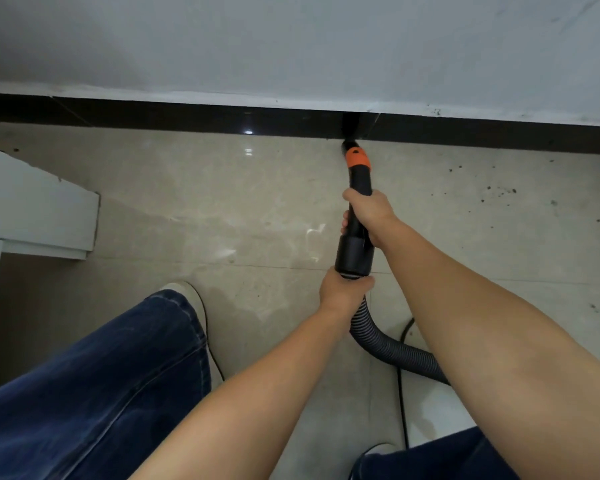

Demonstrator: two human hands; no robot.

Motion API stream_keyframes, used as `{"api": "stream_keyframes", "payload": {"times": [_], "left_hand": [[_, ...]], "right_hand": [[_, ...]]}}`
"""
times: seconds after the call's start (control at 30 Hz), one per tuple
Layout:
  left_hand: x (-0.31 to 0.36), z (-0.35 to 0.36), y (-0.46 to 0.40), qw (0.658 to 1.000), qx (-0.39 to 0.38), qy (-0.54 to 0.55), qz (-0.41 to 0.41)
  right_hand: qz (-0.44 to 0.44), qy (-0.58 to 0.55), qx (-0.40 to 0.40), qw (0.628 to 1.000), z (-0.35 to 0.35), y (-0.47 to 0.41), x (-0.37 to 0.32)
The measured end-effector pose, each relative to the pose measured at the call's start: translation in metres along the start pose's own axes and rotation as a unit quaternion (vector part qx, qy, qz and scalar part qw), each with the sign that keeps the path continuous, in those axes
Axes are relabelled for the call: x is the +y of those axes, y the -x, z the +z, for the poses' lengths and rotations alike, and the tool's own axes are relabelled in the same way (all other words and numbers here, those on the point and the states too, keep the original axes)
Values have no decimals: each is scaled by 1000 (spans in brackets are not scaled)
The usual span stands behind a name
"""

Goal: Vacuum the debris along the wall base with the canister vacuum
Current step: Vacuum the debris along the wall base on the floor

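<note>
Black plastic, tipped with an orange collar, the vacuum wand (356, 209) runs up the middle of the frame and ends in a dark brush nozzle (350, 145) pressed into the seam where the beige floor tiles (222, 202) meet the glossy black skirting (153, 116) under the pale wall (291, 46). The right hand (369, 211) is wrapped closed around the wand's narrow section, just above the wide cuff. The left hand (343, 291) is closed around the top of the ribbed grey hose (388, 344), right below that cuff, and the hose curls away to the lower right beside a thin black cord (400, 393). The canister itself is out of view.

As for progress, the stretch of floor left of the nozzle, along the skirting toward the upper left of the frame, looks mostly free of grit, apart from a few faint specks near the far left edge. To the right of the nozzle, dark crumbs of debris (499, 192) are scattered over the tile at the right side of the frame, some close to the skirting and some further out. So the job reads as partly done: the nozzle sits at roughly the midpoint of the visible wall base, and the dirtier right-hand stretch is what remains. A white board (39, 202) lies at the left, and a denim-clad leg (84, 393) with a pale shoe (191, 299) fills the lower left.
</note>
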State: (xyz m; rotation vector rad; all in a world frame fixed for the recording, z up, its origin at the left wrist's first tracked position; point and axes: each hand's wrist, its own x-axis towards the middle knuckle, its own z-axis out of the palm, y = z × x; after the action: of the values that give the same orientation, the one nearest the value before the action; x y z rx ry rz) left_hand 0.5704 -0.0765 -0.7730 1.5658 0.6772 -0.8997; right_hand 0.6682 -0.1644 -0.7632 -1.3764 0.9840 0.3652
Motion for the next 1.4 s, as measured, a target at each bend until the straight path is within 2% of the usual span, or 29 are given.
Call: {"api": "stream_keyframes", "payload": {"times": [0.2,0.47,0.63,0.83,0.93,1.07,1.17,1.27,1.4], "left_hand": [[0,-7,-6,997,31,63,-16],[-29,-13,1,991,54,111,-52],[-51,4,16,992,38,102,-63],[-74,30,43,998,-27,25,-56],[-81,40,62,994,-29,52,-92],[-82,35,67,989,23,101,-110],[-70,24,57,989,48,102,-93],[-57,17,49,992,34,88,-79],[-62,19,53,989,16,109,-96]], "right_hand": [[-4,74,-71,995,29,-1,-11],[-10,148,-152,977,49,13,12],[-15,156,-134,978,27,25,30],[2,65,-31,997,-34,45,60],[1,117,-60,991,-38,54,66],[-3,166,-119,979,-12,57,69],[-21,150,-99,983,-2,48,63],[-19,116,-76,990,-3,38,54],[-10,141,-113,983,0,41,55]]}}
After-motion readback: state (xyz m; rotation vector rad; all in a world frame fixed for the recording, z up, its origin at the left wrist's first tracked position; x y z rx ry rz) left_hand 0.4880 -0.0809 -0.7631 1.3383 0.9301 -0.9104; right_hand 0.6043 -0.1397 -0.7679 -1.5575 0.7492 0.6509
